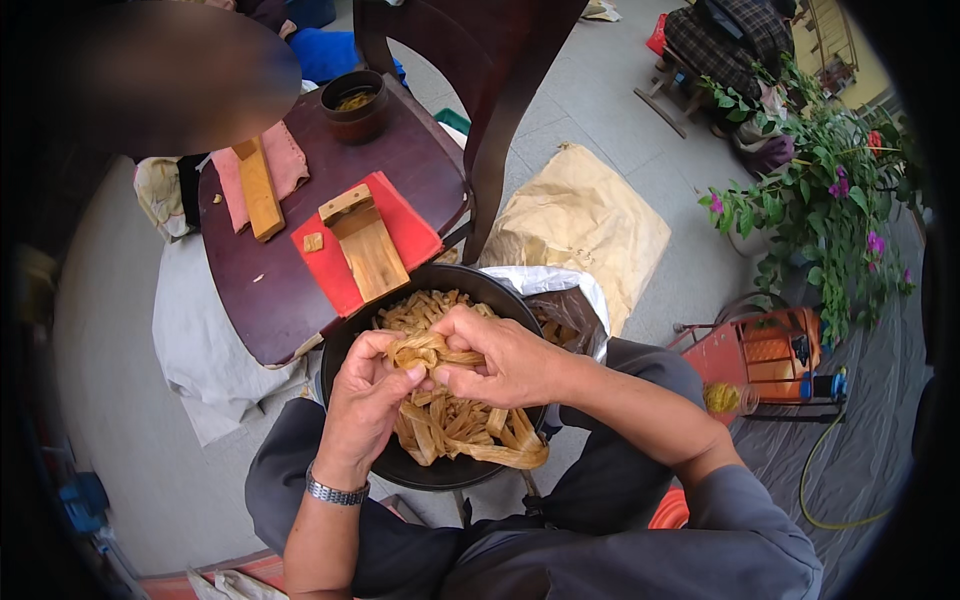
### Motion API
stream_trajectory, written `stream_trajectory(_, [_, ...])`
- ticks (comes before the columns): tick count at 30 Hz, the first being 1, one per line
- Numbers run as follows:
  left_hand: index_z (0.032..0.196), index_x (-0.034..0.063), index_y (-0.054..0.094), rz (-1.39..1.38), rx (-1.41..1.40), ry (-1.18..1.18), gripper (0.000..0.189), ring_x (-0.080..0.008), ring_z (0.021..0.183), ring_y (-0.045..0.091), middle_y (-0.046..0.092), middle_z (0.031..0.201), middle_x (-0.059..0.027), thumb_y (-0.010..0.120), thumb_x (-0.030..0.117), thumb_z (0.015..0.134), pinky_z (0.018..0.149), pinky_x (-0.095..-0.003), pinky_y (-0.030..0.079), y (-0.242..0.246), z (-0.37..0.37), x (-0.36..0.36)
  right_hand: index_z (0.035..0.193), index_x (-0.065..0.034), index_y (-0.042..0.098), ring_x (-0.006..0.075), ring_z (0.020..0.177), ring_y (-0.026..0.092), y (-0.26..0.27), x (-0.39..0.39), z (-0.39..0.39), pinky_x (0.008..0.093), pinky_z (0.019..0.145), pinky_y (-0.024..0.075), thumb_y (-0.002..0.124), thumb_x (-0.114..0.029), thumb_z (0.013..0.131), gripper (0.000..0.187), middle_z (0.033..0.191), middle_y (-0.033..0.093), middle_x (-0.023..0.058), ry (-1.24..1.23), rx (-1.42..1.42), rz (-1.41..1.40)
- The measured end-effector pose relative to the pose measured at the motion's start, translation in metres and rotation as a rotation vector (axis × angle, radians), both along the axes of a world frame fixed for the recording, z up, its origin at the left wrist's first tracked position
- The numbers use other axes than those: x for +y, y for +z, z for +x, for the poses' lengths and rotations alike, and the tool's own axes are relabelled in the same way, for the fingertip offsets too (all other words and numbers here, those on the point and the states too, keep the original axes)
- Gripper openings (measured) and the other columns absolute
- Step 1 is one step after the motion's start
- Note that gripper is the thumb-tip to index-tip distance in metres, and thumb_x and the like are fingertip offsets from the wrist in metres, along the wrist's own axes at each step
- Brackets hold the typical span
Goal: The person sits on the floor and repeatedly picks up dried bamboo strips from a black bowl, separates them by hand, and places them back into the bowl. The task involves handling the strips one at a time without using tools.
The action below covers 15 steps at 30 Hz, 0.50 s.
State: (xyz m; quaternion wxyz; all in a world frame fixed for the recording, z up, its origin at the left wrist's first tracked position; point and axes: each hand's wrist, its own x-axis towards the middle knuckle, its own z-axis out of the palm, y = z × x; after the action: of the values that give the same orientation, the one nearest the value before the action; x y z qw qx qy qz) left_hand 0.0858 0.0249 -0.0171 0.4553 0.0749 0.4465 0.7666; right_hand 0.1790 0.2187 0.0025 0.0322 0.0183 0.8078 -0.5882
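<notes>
Between both hands is a loop of tan, fibrous dried strip [421,352], folded or twisted on itself. My left hand [373,375], with a metal-band watch [337,491] at the wrist, pinches its near left side. My right hand [491,356] grips the strip's right end between thumb and fingers. Both hands are over a black round basin [450,480] between my knees. It holds many similar dried strips [450,427], short folded pieces at the far side and longer ones nearer me. What exactly the strip is made of, I cannot tell.
A dark wooden chair [240,300] carries a wooden block tool [367,247] on red cloth [409,217], a wooden bar [259,191], pink cloth [289,161] and a brown pot [355,105]. Right of the basin stand a lined bag [592,300] and a tan sack [577,210]. Another person [731,37] sits farther off.
</notes>
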Motion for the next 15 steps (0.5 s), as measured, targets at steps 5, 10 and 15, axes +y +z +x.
stream_trajectory(5, [0.109,0.0039,0.058,-0.16,0.647,0.122,0.025,-0.0169,0.093,0.057,0.057,0.104,-0.0077,0.069,-0.006,0.089,0.083,-0.0295,0.049,-0.003,0.006,0.003,0.106,0.0007,0.052,0.0281,0.059,0.059,-0.009,-0.005,0.001,0.0393,0.057,0.0448,0.061,-0.016,0.097,0.021,0.067,0.057,0.0137,-0.109,0.029,-0.007])
stream_trajectory(10, [0.117,0.0047,0.064,-0.342,1.503,0.039,0.041,-0.0288,0.093,0.056,0.054,0.101,-0.0104,0.077,-0.003,0.078,0.084,-0.0388,0.047,0.0,0.016,0.006,0.104,0.0001,0.054,0.0182,0.064,0.058,-0.029,0.0,-0.001,0.0365,0.058,0.0444,0.062,-0.018,0.098,0.021,0.07,0.059,0.0104,-0.115,-0.037,-0.007])
stream_trajectory(15, [0.11,0.0047,0.063,-0.462,1.759,-0.091,0.038,-0.0329,0.099,0.056,0.055,0.104,-0.0113,0.081,0.01,0.077,0.09,-0.0471,0.045,-0.004,0.019,0.001,0.103,-0.0023,0.056,0.0086,0.07,0.051,-0.016,0.015,0.004,0.0305,0.061,0.044,0.066,-0.024,0.099,0.024,0.074,0.055,-0.0004,0.206,-0.361,-0.192])
